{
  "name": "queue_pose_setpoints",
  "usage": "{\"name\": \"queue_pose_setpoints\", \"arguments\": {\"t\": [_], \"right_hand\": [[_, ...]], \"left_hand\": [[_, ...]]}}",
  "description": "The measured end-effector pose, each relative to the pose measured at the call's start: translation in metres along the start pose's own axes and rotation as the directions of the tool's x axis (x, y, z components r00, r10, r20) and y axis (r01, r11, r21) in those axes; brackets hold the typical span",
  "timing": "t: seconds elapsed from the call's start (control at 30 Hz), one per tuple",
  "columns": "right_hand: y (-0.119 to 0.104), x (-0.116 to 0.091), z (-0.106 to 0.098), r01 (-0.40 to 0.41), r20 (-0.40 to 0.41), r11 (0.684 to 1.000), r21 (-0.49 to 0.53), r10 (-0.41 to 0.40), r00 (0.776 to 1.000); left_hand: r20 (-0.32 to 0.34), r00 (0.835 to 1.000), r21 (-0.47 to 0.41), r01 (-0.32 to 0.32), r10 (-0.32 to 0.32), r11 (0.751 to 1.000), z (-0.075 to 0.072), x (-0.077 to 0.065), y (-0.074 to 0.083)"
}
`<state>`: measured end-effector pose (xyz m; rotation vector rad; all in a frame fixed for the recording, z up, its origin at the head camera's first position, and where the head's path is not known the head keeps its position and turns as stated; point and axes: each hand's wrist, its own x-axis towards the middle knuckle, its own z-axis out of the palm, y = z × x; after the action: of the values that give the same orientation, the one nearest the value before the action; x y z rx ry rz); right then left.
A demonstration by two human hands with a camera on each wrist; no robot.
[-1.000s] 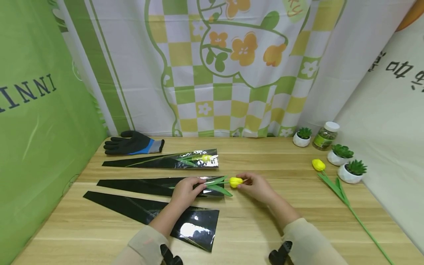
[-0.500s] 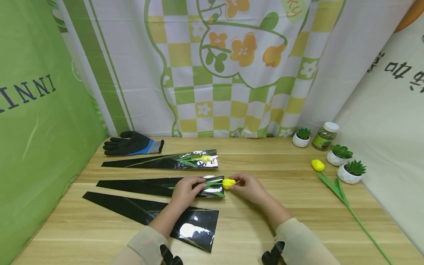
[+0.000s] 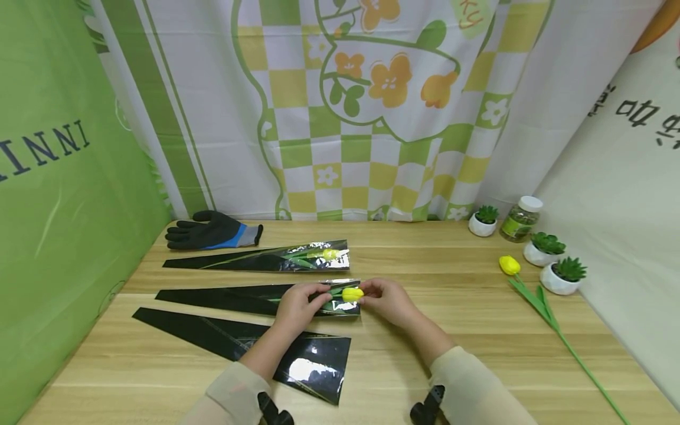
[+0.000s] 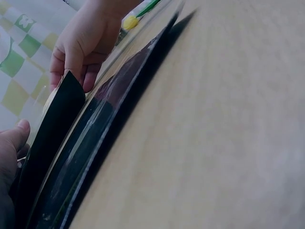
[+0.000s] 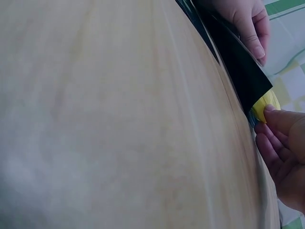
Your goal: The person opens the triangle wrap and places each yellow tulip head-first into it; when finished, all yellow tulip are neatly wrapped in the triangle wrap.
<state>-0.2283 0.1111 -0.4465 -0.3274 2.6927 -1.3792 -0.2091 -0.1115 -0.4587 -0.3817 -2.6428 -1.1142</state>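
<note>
A yellow artificial tulip (image 3: pixel 352 294) lies most of the way inside the middle black-and-clear flower sleeve (image 3: pixel 223 296). Its bloom is now at the sleeve's wide right end, and the stem is hidden within. My left hand (image 3: pixel 297 306) pinches the sleeve just left of the bloom. From the right, my right hand (image 3: pixel 390 301) pinches the tip of the bloom between thumb and fingers. In the right wrist view, yellow petals (image 5: pixel 267 105) show between the right thumb and the dark sleeve edge. Beyond the middle sleeve lies another sleeve (image 3: pixel 255 258) with a tulip in it.
A flat black sleeve (image 3: pixel 313 366) lies nearer, under my left forearm. A loose tulip (image 3: pixel 549 316) lies at the right. Succulents in white pots (image 3: pixel 563 278) and a lidded jar (image 3: pixel 521 219) stand back right. A work glove (image 3: pixel 212 230) lies back left.
My right hand has moved left, sliding the tulip deeper into the sleeve; its leaves and bloom went from outside the opening to within it. The left hand has stayed in place.
</note>
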Motion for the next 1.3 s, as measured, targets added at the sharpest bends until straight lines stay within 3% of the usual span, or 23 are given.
{"name": "queue_pose_setpoints", "arguments": {"t": [0.83,1.07,1.3], "right_hand": [[-0.004,0.007,0.005,-0.007,0.015,1.0,-0.026,0.008,1.0],[0.007,-0.005,-0.014,-0.06,-0.029,0.998,0.009,0.06,0.998],[0.023,-0.025,-0.054,-0.07,-0.042,0.998,-0.01,0.069,0.997]], "left_hand": [[0.004,1.0,-0.013,-0.017,0.017,1.0,0.0,0.003,0.002],[0.035,0.999,0.014,-0.029,0.029,0.999,-0.003,0.006,-0.001],[0.051,0.998,0.01,0.021,-0.022,1.0,-0.009,0.013,-0.004]]}}
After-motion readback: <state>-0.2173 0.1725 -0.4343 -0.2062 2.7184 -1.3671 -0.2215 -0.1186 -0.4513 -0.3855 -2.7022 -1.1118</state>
